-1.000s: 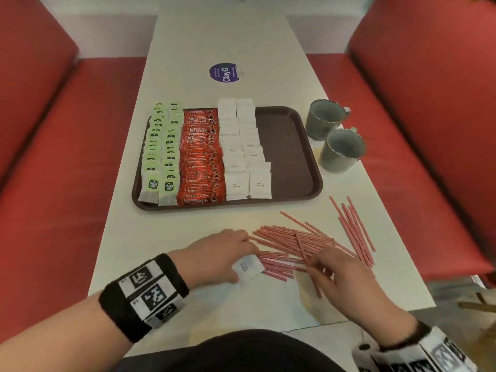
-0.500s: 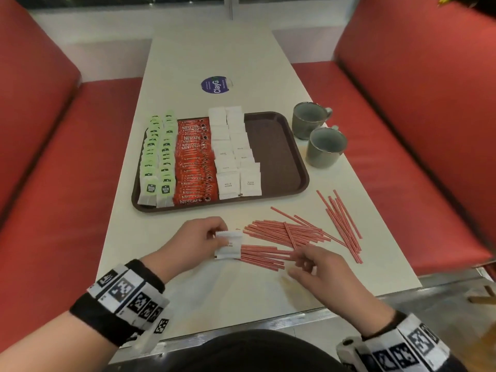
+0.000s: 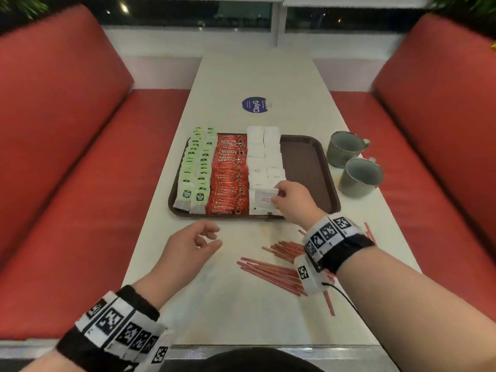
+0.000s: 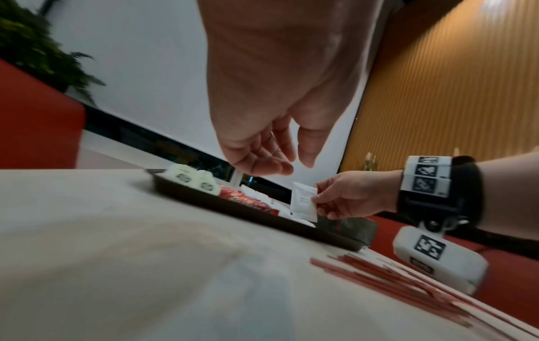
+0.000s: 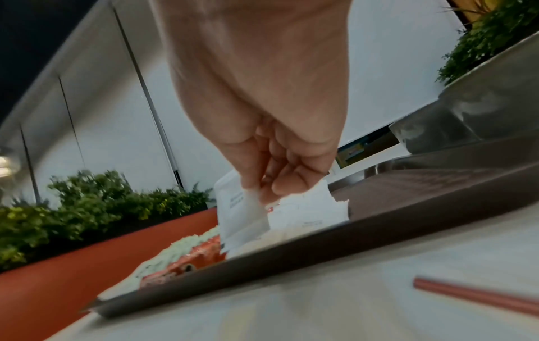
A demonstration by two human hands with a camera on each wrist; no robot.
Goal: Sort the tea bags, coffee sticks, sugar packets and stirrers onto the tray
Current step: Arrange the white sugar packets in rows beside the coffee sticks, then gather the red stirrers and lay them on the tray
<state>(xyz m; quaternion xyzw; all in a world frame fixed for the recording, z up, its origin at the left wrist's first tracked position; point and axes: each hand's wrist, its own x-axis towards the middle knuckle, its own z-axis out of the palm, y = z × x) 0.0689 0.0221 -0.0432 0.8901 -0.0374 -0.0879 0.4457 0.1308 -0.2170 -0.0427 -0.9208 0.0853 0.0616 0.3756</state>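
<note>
The right hand (image 3: 292, 201) pinches a white sugar packet (image 3: 264, 199) between thumb and fingertips, holding it tilted just above the near end of the sugar packets (image 3: 264, 159) already laid in two columns on the tray (image 3: 308, 167). In the left wrist view the held packet stands nearly upright, its lower edge close to the tray's near rim; whether it touches the packets beneath cannot be told. The left hand (image 3: 192, 247) hovers over the table (image 3: 257, 73) in front of the tray, fingers loosely curled and holding nothing.

On the tray, left to right: green tea bags (image 3: 197, 167) in two columns, red coffee sticks (image 3: 229, 173), then the white sugar packets (the right portion of the tray shows bare brown surface). The red stirrers (image 3: 271, 269) lie scattered on the table near the right forearm, none on the tray.

Two grey mugs (image 3: 359, 177) stand on the table just beside the tray's right edge. A round blue sticker (image 3: 255, 104) sits beyond the tray. Red bench seats (image 3: 80, 162) flank the table.
</note>
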